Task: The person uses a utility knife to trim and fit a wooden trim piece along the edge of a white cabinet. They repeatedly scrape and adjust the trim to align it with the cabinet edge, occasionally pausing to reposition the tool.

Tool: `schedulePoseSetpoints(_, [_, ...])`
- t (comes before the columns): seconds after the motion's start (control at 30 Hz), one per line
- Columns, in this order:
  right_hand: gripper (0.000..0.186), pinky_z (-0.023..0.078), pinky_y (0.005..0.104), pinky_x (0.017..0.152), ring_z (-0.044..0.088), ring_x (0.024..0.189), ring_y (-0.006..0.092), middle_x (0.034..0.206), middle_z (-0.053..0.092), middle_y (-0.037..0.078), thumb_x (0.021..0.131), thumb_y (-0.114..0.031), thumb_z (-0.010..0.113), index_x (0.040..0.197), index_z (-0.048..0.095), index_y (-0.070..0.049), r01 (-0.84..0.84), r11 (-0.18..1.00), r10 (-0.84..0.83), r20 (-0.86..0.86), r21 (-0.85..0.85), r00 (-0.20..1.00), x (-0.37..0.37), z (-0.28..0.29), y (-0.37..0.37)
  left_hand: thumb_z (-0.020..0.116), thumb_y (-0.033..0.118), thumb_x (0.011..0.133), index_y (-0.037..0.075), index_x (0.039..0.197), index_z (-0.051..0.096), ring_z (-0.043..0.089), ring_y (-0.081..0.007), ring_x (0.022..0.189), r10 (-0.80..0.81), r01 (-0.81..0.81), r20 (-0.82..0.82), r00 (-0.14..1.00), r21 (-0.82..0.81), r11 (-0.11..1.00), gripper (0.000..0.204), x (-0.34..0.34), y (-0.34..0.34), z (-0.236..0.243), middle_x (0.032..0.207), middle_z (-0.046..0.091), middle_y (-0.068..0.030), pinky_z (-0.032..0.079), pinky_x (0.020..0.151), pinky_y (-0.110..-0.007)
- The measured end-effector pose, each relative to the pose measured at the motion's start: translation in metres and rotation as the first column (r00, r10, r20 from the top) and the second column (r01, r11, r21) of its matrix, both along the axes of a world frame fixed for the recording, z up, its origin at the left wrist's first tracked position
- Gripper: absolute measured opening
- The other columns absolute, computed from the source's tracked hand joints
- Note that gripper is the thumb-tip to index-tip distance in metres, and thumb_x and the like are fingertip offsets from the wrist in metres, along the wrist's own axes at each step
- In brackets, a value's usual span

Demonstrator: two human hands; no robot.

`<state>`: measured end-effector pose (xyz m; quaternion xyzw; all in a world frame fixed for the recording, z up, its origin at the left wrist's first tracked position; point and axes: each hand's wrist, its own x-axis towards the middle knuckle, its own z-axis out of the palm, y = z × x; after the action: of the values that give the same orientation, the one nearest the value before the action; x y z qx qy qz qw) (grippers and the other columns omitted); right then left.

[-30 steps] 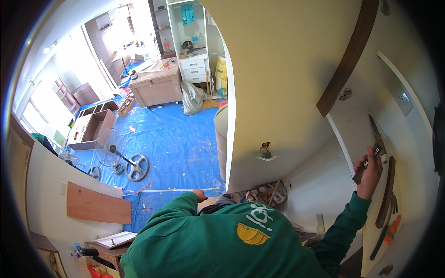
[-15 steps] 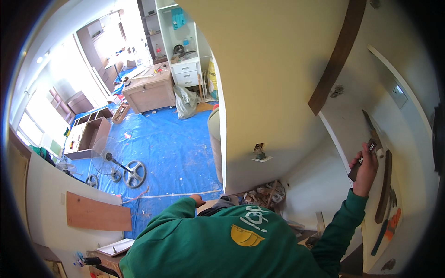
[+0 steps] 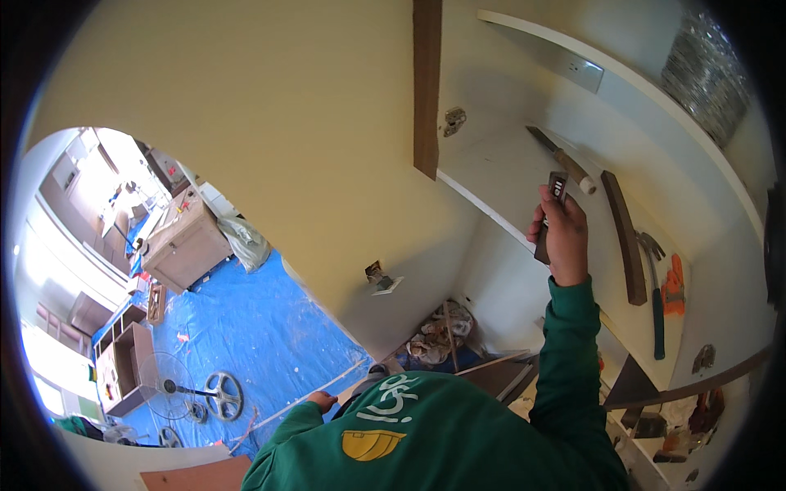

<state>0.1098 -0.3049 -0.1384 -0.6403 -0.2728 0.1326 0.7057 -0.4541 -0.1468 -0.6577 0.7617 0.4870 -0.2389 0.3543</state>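
Observation:
My right hand (image 3: 566, 237) is raised over a white shelf (image 3: 508, 176), fingers closed around a dark rectangular bar (image 3: 556, 187) with pale lettering. Just beyond it lies a chisel-like tool (image 3: 573, 168) with a dark blade and a wooden handle. A dark brown wood strip (image 3: 624, 237) rests to the right of the hand. Past the strip are a claw hammer (image 3: 657, 311) with a teal grip and an orange item (image 3: 673, 285). Low at my left side, my left hand (image 3: 322, 400) shows only in part beyond its green sleeve; its fingers are mostly hidden.
A brown wooden strip (image 3: 426, 98) runs down the cabinet panel's edge, near a metal hinge (image 3: 454, 121). An upper shelf (image 3: 606, 61) carries a plastic-wrapped bundle (image 3: 708, 78). An open wall box (image 3: 379, 278) has exposed fittings. Blue sheeting (image 3: 246, 327) covers the floor, where a fan (image 3: 188, 391) stands.
The view has swung to the right, bringing more of the shelf and its tools into sight. My right hand still grips the dark bar, now held nearer to the chisel-like tool.

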Motion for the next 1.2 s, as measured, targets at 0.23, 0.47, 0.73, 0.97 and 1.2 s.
schedulePoseSetpoints(0.23, [0.029, 0.052, 0.0287, 0.053, 0.057, 0.060, 0.0107, 0.078, 0.058, 0.001, 0.101, -0.034, 0.068, 0.107, 0.066, -0.006, -0.016, 1.000, 0.016, -0.027, 0.024, 0.999, -0.003, 0.003, -0.001, 0.060, 0.057, 0.094, 0.008, 0.115, 0.078, 0.067, -0.0396, 0.115, -0.001, -0.001, -0.057, 0.998, -0.018, 1.000, 0.056, 0.012, 0.007, 0.013, 0.120, 0.073, -0.0193, 0.052, 0.100, -0.047])
schedulePoseSetpoints(0.47, [0.036, 0.052, 0.0270, 0.051, 0.056, 0.056, 0.0089, 0.072, 0.056, 0.000, 0.106, -0.038, 0.061, 0.088, 0.057, -0.006, -0.001, 1.000, 0.001, 0.001, 0.007, 1.000, -0.005, 0.007, 0.002, 0.060, 0.057, 0.094, 0.008, 0.116, 0.077, 0.067, -0.0384, 0.115, 0.016, -0.018, -0.053, 0.998, -0.036, 0.999, 0.056, 0.014, 0.006, 0.018, 0.121, 0.073, -0.0190, 0.052, 0.100, -0.046])
schedulePoseSetpoints(0.73, [0.035, 0.052, 0.0272, 0.051, 0.057, 0.056, 0.0091, 0.071, 0.056, 0.000, 0.106, -0.036, 0.060, 0.088, 0.058, -0.006, -0.006, 1.000, 0.006, 0.033, -0.004, 0.999, -0.006, 0.008, 0.000, 0.061, 0.056, 0.094, 0.007, 0.117, 0.077, 0.068, -0.0376, 0.115, 0.005, -0.007, -0.062, 0.998, -0.028, 1.000, 0.057, 0.016, 0.008, 0.022, 0.121, 0.074, -0.0187, 0.052, 0.100, -0.046])
schedulePoseSetpoints(0.97, [0.034, 0.051, 0.0267, 0.050, 0.057, 0.055, 0.0092, 0.070, 0.057, 0.000, 0.106, -0.034, 0.060, 0.089, 0.059, -0.005, 0.009, 1.000, -0.008, 0.044, -0.009, 0.999, -0.007, 0.008, 0.002, 0.063, 0.056, 0.093, 0.007, 0.117, 0.077, 0.068, -0.0379, 0.115, 0.088, -0.090, -0.065, 0.994, -0.025, 0.996, 0.057, 0.020, 0.006, 0.033, 0.120, 0.074, -0.0193, 0.052, 0.101, -0.046])
schedulePoseSetpoints(1.2, [0.031, 0.051, 0.0265, 0.050, 0.056, 0.055, 0.0084, 0.071, 0.056, 0.000, 0.106, -0.031, 0.059, 0.092, 0.061, -0.004, 0.015, 1.000, -0.015, 0.049, 0.000, 0.999, -0.007, 0.007, 0.002, 0.063, 0.050, 0.091, 0.008, 0.112, 0.078, 0.069, -0.0405, 0.111, 0.058, -0.060, 0.046, 0.997, 0.040, 0.997, 0.049, 0.023, 0.012, 0.039, 0.116, 0.074, -0.0209, 0.054, 0.098, -0.048])
